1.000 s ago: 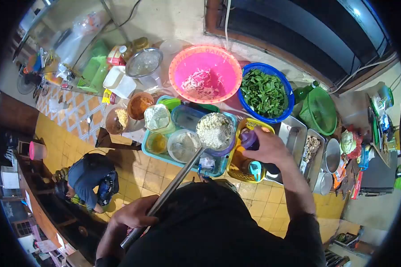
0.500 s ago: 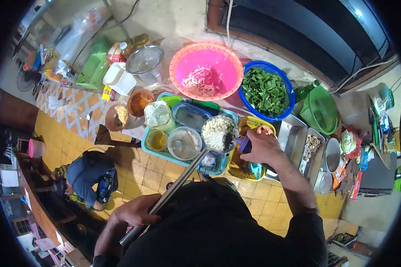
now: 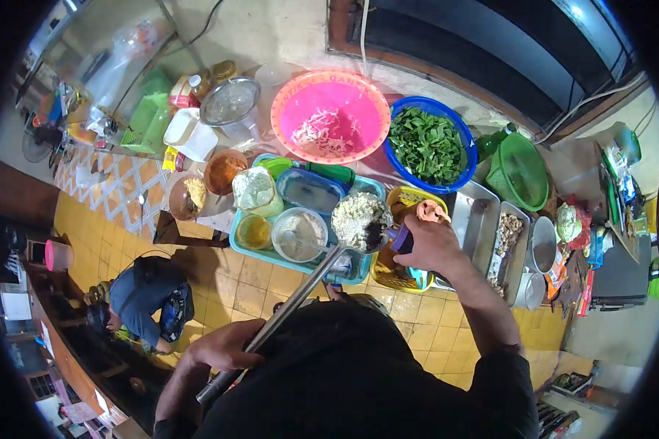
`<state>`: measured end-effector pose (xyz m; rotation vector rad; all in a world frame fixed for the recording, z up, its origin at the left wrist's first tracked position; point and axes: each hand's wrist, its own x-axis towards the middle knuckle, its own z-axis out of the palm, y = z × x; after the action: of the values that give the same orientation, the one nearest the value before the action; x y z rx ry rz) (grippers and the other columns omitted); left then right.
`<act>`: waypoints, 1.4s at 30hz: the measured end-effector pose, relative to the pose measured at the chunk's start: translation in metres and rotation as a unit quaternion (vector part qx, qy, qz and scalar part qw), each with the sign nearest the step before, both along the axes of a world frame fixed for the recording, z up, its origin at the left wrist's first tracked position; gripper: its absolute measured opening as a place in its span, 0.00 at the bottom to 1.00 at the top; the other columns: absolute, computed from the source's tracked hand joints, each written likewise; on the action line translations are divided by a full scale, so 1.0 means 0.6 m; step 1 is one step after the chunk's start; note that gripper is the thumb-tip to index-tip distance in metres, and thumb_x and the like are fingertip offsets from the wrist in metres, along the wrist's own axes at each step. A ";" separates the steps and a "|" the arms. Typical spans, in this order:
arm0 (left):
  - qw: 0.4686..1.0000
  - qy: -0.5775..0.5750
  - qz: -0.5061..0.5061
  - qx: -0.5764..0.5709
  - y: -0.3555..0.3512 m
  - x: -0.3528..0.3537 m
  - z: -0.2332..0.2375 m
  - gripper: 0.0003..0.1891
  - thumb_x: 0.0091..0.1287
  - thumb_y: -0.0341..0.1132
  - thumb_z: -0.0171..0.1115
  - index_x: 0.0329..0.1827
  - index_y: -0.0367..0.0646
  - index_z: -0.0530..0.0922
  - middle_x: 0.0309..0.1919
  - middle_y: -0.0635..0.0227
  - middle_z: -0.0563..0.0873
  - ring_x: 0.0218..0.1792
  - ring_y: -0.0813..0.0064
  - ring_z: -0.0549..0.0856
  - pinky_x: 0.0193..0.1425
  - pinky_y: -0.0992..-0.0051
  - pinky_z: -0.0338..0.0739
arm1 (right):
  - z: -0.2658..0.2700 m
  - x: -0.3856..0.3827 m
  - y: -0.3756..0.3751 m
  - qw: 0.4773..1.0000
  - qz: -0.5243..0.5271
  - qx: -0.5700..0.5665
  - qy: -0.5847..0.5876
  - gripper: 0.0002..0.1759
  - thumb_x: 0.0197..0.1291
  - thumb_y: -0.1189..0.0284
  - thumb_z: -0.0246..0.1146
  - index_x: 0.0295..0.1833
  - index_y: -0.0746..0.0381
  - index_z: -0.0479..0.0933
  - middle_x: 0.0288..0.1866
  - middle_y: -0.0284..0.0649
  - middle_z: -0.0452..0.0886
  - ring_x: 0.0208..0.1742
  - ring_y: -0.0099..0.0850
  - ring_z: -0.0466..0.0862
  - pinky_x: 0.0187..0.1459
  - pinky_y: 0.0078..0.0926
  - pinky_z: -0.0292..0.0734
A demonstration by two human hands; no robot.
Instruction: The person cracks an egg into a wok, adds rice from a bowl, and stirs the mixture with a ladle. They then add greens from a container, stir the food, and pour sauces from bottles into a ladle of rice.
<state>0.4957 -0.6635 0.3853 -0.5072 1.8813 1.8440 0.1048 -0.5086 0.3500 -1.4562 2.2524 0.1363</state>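
Note:
My left hand (image 3: pixel 227 345) is closed around the metal handle of a long ladle (image 3: pixel 293 300). The ladle's round bowl is heaped with a pale crumbly food (image 3: pixel 356 219), with a dark patch at its right side. My right hand (image 3: pixel 428 245) grips a dark purple object (image 3: pixel 401 238) right beside the ladle bowl, above a yellow basket (image 3: pixel 403 282). Under the ladle lies a light blue tray (image 3: pixel 243 247) with a tub of whitish mixture (image 3: pixel 300 234), a cup of yellow liquid (image 3: pixel 254 232) and a blue container (image 3: pixel 311 190).
Behind the tray are a pink basin (image 3: pixel 366 99) with pale shreds and a blue basin (image 3: pixel 470 150) of green leaves. Metal trays (image 3: pixel 476 219) and a green basket (image 3: pixel 520 172) stand at right. A person (image 3: pixel 150 300) bends down at left.
The view has shifted slightly, so the basins and trays appear a little further left. Both hands keep their grips, and the ladle stays nearly in place.

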 end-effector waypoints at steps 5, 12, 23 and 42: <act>1.000 0.020 0.003 -0.008 0.001 -0.003 -0.008 0.32 0.54 0.34 0.64 0.64 0.36 0.69 0.47 0.59 0.82 0.49 0.72 0.79 0.56 0.71 0.73 | -0.020 -0.004 0.020 0.993 0.023 -0.107 0.047 0.40 0.40 0.50 0.74 0.54 0.62 0.69 0.47 0.48 0.80 0.50 0.47 0.81 0.54 0.45 0.73; 1.000 -0.013 0.010 -0.018 -0.005 -0.025 0.005 0.30 0.53 0.37 0.65 0.60 0.35 0.72 0.45 0.57 0.82 0.47 0.69 0.80 0.53 0.69 0.74 | -0.104 -0.015 0.076 0.930 -0.097 -0.348 -0.071 0.38 0.39 0.64 0.78 0.56 0.64 0.70 0.45 0.48 0.81 0.47 0.46 0.81 0.49 0.41 0.76; 0.997 -0.062 0.021 -0.036 -0.004 -0.053 0.036 0.30 0.53 0.33 0.66 0.60 0.33 0.71 0.45 0.59 0.83 0.48 0.73 0.80 0.55 0.71 0.74 | -0.218 -0.096 0.156 0.847 -0.204 -0.243 -0.426 0.26 0.53 0.75 0.69 0.59 0.65 0.74 0.47 0.38 0.83 0.45 0.24 0.83 0.48 0.26 0.78; 0.998 0.012 0.067 -0.011 0.005 0.015 -0.014 0.27 0.51 0.35 0.64 0.56 0.34 0.72 0.45 0.58 0.82 0.48 0.70 0.79 0.53 0.69 0.73 | 0.131 -0.070 -0.113 0.986 0.074 0.067 -0.135 0.40 0.31 0.51 0.76 0.52 0.62 0.78 0.42 0.45 0.84 0.43 0.40 0.85 0.46 0.34 0.77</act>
<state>0.5046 -0.6602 0.3771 -0.6365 1.9274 1.9233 0.0627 -0.5766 0.4287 -1.4728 1.8844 0.1272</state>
